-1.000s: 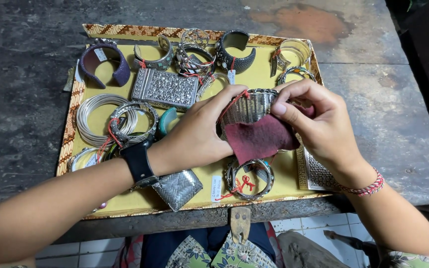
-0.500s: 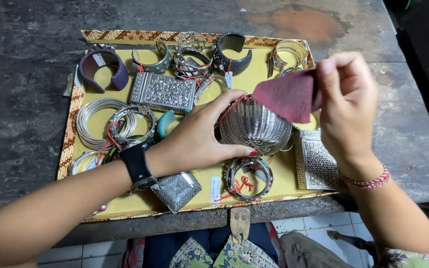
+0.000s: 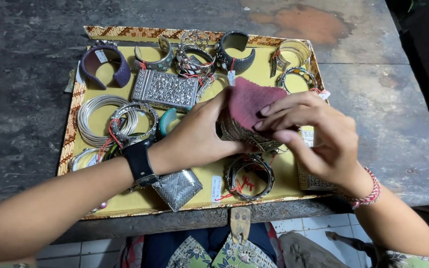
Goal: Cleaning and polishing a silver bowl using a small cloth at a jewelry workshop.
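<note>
Left hand (image 3: 199, 136) closed around a woven silver cuff (image 3: 247, 135) above the middle of the yellow tray (image 3: 269, 74); right hand (image 3: 314, 139) pinches a maroon cloth (image 3: 249, 101) flat onto the cuff. Bracelets crowd the tray; bare tabletop (image 3: 383, 99) lies open to the right. Half a second earlier the cloth was lifted clear

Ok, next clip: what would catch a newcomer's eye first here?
Mid-frame, the right hand presses a dark red cloth onto a woven silver cuff bracelet that the left hand steadies. Beneath them lies a yellow tray with a patterned border, crowded with silver jewellery: a studded rectangular box toward the back, a stack of thin bangles at left and a purple cuff in the far left corner.
</note>
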